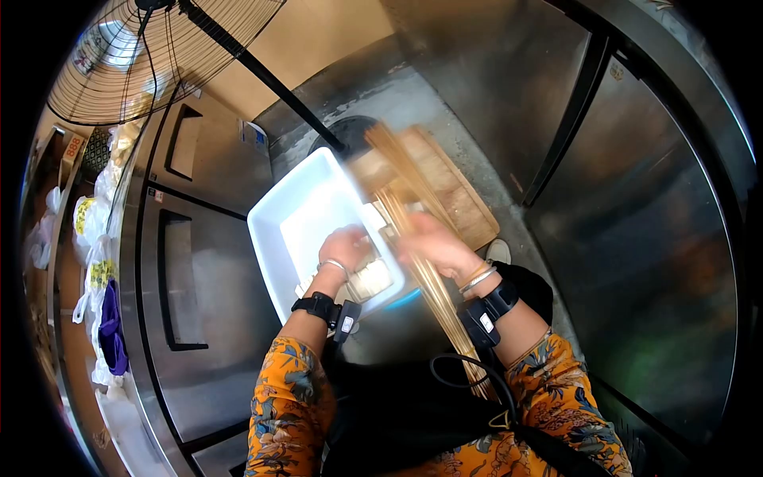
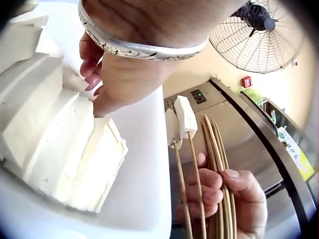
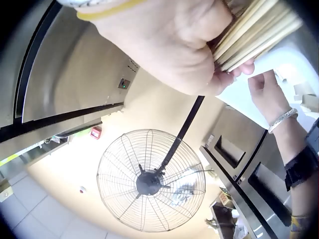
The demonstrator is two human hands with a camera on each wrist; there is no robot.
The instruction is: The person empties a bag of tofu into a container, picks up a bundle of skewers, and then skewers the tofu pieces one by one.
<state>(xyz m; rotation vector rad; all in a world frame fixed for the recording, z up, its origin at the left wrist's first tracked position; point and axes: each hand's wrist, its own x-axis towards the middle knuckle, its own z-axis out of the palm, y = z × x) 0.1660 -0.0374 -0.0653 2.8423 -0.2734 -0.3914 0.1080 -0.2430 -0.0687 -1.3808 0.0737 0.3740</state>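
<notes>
Left hand (image 1: pixel 346 246) curls onto tofu (image 2: pixel 55 134) in the tub (image 1: pixel 274 230), grip unclear. Right hand (image 1: pixel 435 246), just beside it, clutches skewers (image 1: pixel 413 199) pointing away along the tub's right edge.

White tofu slabs (image 2: pixel 55 134) lie packed in a tub (image 1: pixel 278 226). Bundled bamboo skewers (image 2: pixel 215 149) point up, two bearing tofu pieces (image 2: pixel 185 117).

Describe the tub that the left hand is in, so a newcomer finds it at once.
Beside the steel fridge doors, before the person, sits a white rectangular tub with the left hand in it. Unlike the brown wooden board behind the skewers in the right hand, it holds pale tofu blocks.
</notes>
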